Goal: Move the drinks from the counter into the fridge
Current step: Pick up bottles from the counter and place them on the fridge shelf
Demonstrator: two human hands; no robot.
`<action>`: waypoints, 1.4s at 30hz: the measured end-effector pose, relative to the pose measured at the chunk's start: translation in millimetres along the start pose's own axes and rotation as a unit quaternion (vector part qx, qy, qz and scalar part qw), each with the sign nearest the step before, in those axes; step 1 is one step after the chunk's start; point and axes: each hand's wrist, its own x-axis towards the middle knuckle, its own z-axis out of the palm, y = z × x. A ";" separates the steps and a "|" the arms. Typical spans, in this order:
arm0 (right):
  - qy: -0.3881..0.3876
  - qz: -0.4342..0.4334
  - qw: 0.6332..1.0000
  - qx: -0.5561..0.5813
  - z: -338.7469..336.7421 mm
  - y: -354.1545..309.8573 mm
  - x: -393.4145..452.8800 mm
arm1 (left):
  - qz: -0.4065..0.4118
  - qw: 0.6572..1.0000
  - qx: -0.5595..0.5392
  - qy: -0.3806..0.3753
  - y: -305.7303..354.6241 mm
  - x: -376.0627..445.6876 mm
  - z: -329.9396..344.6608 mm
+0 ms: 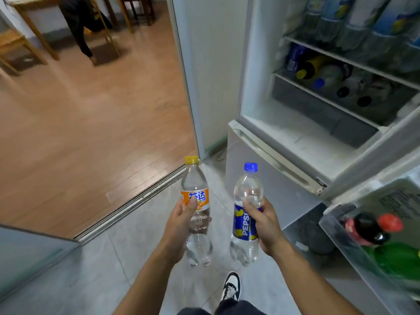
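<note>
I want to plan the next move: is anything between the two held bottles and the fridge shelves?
Nothing visible: the fridge stands open ahead of the orange-label bottle and the blue-label bottle.

Illumination is even, soft and moderately bright, with no hard shadows. A pale sheen lies on the wooden floor [95, 123] near the sliding-door track. The fridge interior [341, 71] is dimmer than the room, and its bottles appear smeared by motion blur. Wide-angle distortion bends straight edges toward the frame borders. The two held bottles are reasonably sharp.
</note>
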 end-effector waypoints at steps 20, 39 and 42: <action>0.306 -0.100 0.940 0.109 18.8 -89.1 134.2 | -0.043 0.945 0.108 -0.305 127.5 253.0 81.6; 0.435 -0.286 0.849 0.090 -47.8 -256.7 198.2 | 0.134 0.886 0.117 -0.428 262.0 324.0 255.2; 0.446 -0.327 0.830 0.079 -61.3 -295.4 205.1 | 0.168 0.891 0.105 -0.408 283.6 324.7 282.9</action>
